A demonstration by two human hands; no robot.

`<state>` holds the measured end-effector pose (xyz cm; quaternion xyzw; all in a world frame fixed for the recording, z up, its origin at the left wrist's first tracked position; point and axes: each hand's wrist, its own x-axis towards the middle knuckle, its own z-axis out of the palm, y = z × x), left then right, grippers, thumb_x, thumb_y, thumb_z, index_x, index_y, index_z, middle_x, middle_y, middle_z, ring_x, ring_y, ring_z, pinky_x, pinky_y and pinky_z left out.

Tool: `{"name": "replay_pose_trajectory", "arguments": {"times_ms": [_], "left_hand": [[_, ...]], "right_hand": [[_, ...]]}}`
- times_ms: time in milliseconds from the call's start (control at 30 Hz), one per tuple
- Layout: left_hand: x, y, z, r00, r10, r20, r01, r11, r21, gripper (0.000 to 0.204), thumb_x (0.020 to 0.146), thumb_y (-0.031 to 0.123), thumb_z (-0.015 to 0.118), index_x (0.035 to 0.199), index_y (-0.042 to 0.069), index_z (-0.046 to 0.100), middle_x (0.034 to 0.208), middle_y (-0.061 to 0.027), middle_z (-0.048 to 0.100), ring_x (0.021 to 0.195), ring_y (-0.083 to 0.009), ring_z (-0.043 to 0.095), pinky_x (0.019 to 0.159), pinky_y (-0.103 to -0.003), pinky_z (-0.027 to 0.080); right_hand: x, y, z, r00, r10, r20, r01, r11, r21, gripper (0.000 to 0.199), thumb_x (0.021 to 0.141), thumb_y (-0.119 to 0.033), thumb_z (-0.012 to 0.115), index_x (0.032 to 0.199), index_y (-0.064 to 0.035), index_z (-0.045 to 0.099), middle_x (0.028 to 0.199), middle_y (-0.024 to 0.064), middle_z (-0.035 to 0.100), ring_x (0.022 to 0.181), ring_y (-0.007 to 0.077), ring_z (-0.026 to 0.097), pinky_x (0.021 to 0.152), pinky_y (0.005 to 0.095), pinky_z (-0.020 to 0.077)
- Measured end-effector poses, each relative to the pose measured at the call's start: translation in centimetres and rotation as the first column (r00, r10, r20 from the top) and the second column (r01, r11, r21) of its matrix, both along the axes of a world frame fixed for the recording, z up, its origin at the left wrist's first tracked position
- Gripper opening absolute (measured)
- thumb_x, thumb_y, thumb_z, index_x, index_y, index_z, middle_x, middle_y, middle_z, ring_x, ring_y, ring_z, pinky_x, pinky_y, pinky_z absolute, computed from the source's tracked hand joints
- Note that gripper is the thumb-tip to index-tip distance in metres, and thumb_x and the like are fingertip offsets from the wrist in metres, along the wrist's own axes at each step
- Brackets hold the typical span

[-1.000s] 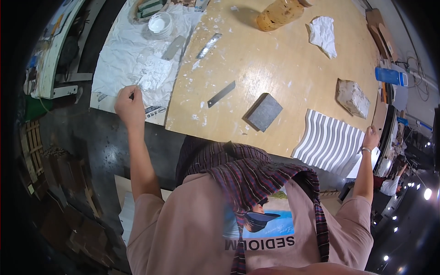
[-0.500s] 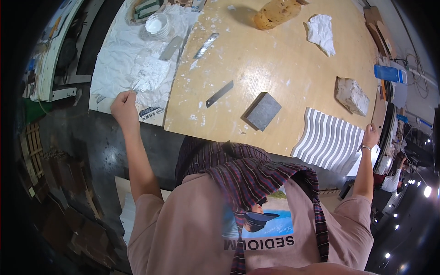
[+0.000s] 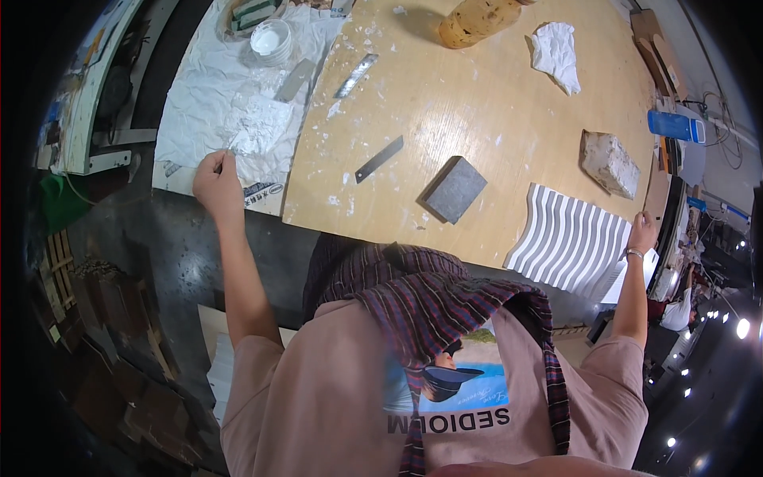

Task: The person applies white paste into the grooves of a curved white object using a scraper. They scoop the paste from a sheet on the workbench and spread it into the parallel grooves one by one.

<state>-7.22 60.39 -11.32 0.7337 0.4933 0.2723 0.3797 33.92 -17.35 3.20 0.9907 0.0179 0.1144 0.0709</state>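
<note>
At the near edge of a white, paste-smeared sheet (image 3: pixel 191 119), my left hand (image 3: pixel 218 187) is closed, thumb and fingers pinched. A thin thing seems to stick out toward the white paste (image 3: pixel 258 127), too small to name. On the right, my right hand (image 3: pixel 643 232) grips the outer edge of a white wavy panel (image 3: pixel 568 242). The panel's ridges show as grey and white bands, and it overhangs the table's near edge. Between my hands, a grey rectangular block (image 3: pixel 455 191) and a flat metal scraper blade (image 3: pixel 380 160) lie on the wooden table (image 3: pixel 445 103).
An open tub of white paste (image 3: pixel 271 41) stands at the back left, near a second blade (image 3: pixel 356 75). Farther back lie an amber bottle (image 3: pixel 477 22) and crumpled white paper (image 3: pixel 555 57). A stained pale block (image 3: pixel 610 164) sits beyond the panel, near a blue container (image 3: pixel 675 126).
My left hand has turned slightly, its pinched fingers now pointing more toward the paste. The right hand keeps its grip on the panel, which stays in place.
</note>
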Motion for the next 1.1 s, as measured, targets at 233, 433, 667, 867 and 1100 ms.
{"name": "replay_pose_trajectory", "arguments": {"times_ms": [233, 433, 667, 867, 1100], "left_hand": [[0.4, -1.1, 1.3, 0.98, -0.094, -0.177, 0.155, 0.915, 0.372, 0.009, 0.089, 0.008, 0.07, 0.096, 0.003, 0.074, 0.085, -0.0092, 0.066, 0.076, -0.026, 0.065, 0.07, -0.036, 0.051], [0.2, -1.4, 1.9, 0.954, -0.157, -0.255, 0.262, 0.849, 0.459, 0.01, 0.089, 0.007, 0.072, 0.097, 0.002, 0.074, 0.083, -0.0112, 0.064, 0.074, -0.029, 0.063, 0.068, -0.038, 0.049], [0.2, -1.4, 1.6, 0.965, -0.149, -0.214, 0.233, 0.859, 0.455, 0.009, 0.087, 0.006, 0.07, 0.096, 0.005, 0.073, 0.084, -0.0098, 0.063, 0.076, -0.0307, 0.062, 0.068, -0.041, 0.049], [0.0, -1.4, 1.3, 0.972, -0.133, -0.193, 0.205, 0.882, 0.424, 0.01, 0.087, 0.005, 0.07, 0.096, 0.004, 0.073, 0.084, -0.0102, 0.063, 0.076, -0.0311, 0.062, 0.068, -0.041, 0.049], [0.4, -1.5, 1.8, 0.967, -0.189, -0.171, 0.245, 0.875, 0.417, 0.009, 0.086, 0.003, 0.069, 0.094, 0.002, 0.073, 0.083, -0.0104, 0.063, 0.076, -0.0313, 0.062, 0.069, -0.04, 0.05]], "right_hand": [[-0.2, 0.5, 0.0, 0.999, 0.036, 0.028, -0.037, 0.999, 0.04, 0.035, 0.093, -0.038, 0.056, 0.102, -0.0084, 0.073, 0.092, 0.0231, 0.071, 0.087, 0.0448, 0.068, 0.076, 0.0514, 0.0506], [-0.1, 0.4, 0.0, 1.0, 0.02, 0.02, -0.021, 0.999, 0.029, 0.035, 0.093, -0.037, 0.057, 0.103, -0.0074, 0.073, 0.091, 0.0231, 0.071, 0.087, 0.0446, 0.068, 0.076, 0.0506, 0.0508], [-0.1, 0.5, -0.1, 0.999, 0.01, 0.033, -0.011, 1.0, 0.027, 0.035, 0.092, -0.037, 0.057, 0.102, -0.0078, 0.073, 0.092, 0.0229, 0.071, 0.086, 0.0448, 0.068, 0.076, 0.0501, 0.0512], [0.1, 0.1, -0.1, 0.999, 0.026, 0.037, -0.026, 1.0, 0.0, 0.034, 0.092, -0.038, 0.057, 0.101, -0.0091, 0.074, 0.091, 0.0229, 0.071, 0.086, 0.0452, 0.067, 0.076, 0.0508, 0.051], [0.1, 0.3, -0.1, 1.0, -0.004, 0.023, 0.003, 1.0, 0.017, 0.034, 0.092, -0.038, 0.057, 0.101, -0.01, 0.074, 0.09, 0.0226, 0.072, 0.086, 0.0454, 0.068, 0.076, 0.0519, 0.0509]]}}
